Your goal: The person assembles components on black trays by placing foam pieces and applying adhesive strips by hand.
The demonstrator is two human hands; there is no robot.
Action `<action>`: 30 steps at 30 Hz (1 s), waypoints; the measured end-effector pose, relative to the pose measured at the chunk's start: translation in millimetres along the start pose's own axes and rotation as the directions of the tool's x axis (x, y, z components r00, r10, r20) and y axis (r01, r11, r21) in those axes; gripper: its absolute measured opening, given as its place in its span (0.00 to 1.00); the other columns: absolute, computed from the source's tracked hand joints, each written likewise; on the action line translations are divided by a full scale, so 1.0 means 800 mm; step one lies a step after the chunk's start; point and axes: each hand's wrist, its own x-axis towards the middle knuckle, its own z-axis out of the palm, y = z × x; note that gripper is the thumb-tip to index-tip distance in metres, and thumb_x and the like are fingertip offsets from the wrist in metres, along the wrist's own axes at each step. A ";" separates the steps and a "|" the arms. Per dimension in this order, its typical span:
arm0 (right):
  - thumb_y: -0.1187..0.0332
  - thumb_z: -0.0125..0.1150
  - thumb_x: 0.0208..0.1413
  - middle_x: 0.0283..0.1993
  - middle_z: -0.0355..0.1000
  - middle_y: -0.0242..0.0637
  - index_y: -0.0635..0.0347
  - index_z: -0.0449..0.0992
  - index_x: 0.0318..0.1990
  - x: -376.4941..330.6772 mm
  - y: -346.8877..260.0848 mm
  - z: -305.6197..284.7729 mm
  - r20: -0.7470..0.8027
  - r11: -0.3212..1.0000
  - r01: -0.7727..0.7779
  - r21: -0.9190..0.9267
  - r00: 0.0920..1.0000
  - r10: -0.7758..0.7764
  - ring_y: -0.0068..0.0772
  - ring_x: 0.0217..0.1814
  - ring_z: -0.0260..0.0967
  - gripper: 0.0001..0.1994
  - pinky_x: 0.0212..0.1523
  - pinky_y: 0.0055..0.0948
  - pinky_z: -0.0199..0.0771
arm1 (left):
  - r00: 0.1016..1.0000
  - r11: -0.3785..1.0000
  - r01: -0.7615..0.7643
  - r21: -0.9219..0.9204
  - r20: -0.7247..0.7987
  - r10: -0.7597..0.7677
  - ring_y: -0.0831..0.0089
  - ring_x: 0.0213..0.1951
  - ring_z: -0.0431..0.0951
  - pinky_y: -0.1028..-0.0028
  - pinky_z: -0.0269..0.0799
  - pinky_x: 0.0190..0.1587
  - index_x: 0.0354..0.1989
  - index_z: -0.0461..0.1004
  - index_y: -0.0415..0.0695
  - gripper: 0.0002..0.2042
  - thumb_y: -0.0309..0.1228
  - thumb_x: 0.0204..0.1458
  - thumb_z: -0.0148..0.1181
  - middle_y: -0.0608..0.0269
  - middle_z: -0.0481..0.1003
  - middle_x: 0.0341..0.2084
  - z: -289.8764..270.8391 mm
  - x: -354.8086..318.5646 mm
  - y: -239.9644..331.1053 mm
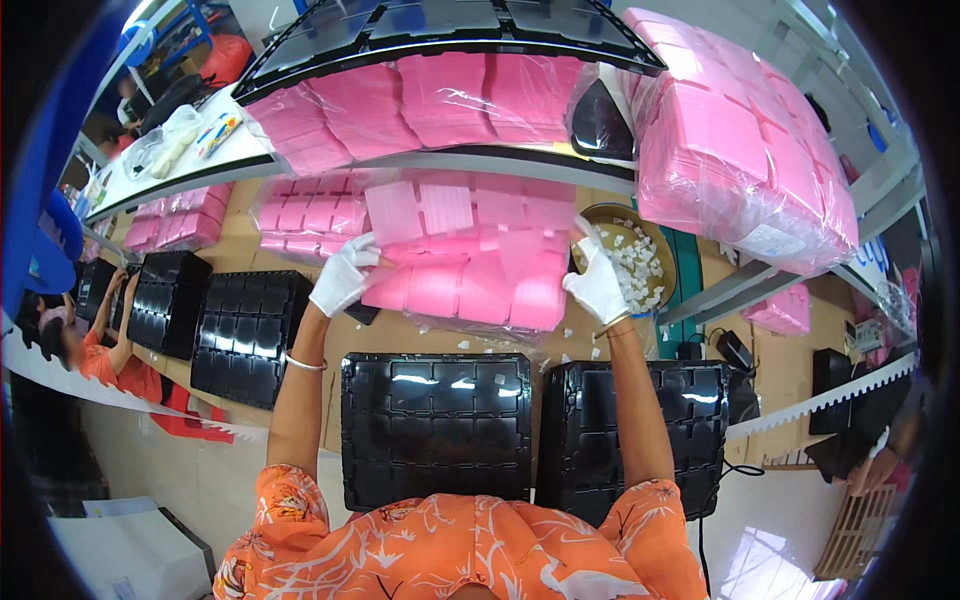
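Workbench: a brown table [420, 335] runs left to right, with a white shelf [480, 160] above its far side.
Wrapped bale: far right, a big block of pink pads in clear film [745, 150] leans over the shelf end.
Black trays: two glossy compartment trays lie nearest the person, one left [435, 425], one right [640, 430], side by side; more black trays [245, 335] are stacked further left.
Pink foam bag: the clear bag of pink foam squares [470, 265] sits mid-table, just beyond the two trays, between both hands.
Bowl: a round bowl of small white pieces [640, 265] is right of the bag.
Left hand: white-gloved left hand [345, 275] grips the bag's left edge, fingers curled over it.
Right hand: white-gloved right hand [598, 285] rests at the bag's right edge beside the bowl, fingers bent together; what they pinch, cannot tell.
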 end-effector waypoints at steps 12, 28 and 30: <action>0.51 0.58 0.62 0.60 0.71 0.48 0.66 0.79 0.47 -0.003 -0.017 0.046 -0.137 0.993 0.119 0.005 0.984 -0.117 0.54 0.66 0.64 0.23 0.65 0.39 0.64 | 0.979 0.856 0.184 -0.482 0.011 -0.205 0.71 0.48 0.79 0.78 0.73 0.46 0.60 0.69 0.34 0.27 0.45 0.62 0.51 0.53 0.78 0.50 -0.054 0.124 -0.114; 0.66 0.69 0.54 0.41 0.80 0.42 0.64 0.82 0.42 -0.048 -0.009 0.044 -0.269 0.997 -0.040 0.068 0.961 0.057 0.30 0.40 0.77 0.12 0.44 0.27 0.76 | 0.971 0.889 0.218 -0.404 0.000 -0.238 0.87 0.25 0.64 0.84 0.60 0.26 0.53 0.80 0.44 0.20 0.18 0.49 0.60 0.73 0.77 0.27 0.005 0.004 0.015; 0.66 0.69 0.55 0.39 0.80 0.40 0.67 0.82 0.42 -0.055 -0.003 0.045 -0.241 0.942 -0.137 0.307 0.946 0.216 0.26 0.40 0.76 0.13 0.44 0.26 0.76 | 0.977 0.976 0.165 -0.141 -0.111 -0.181 0.83 0.24 0.65 0.81 0.64 0.28 0.50 0.81 0.44 0.17 0.21 0.50 0.63 0.71 0.77 0.25 0.008 -0.013 0.021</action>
